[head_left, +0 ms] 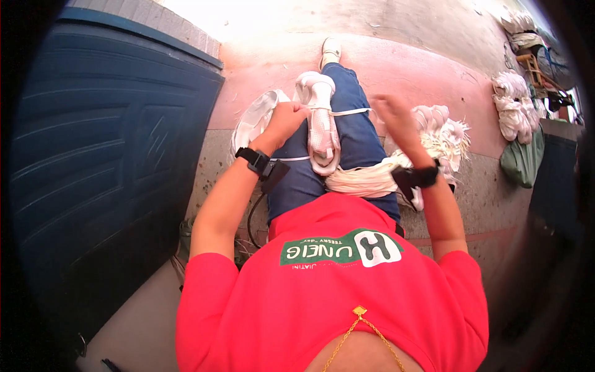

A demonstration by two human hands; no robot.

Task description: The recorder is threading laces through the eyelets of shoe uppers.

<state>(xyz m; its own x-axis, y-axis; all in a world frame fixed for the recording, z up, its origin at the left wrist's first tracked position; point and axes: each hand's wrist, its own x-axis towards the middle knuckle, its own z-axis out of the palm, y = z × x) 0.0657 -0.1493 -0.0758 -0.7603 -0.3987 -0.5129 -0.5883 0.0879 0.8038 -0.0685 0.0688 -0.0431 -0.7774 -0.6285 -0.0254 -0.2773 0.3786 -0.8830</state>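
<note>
A white shoe upper with a pale pink mesh part [322,133] lies lengthwise between my thighs. My left hand [288,124] is closed at its left edge, pinching a thin white lace [350,113] there. The lace runs taut across the upper to my right hand [396,121], raised over my right thigh, its fingertips at the lace's end. Beside my left wrist rests another white upper [253,121]. A bundle of cream laces [362,180] drapes across my right thigh below the right hand. Another white strand [291,159] crosses my left thigh.
A pile of white uppers with fringed lace ends [439,133] lies right of my right leg. Farther right are stacked white shoes [514,108] and a green sack [522,162]. A dark blue panelled door [118,142] stands close on my left.
</note>
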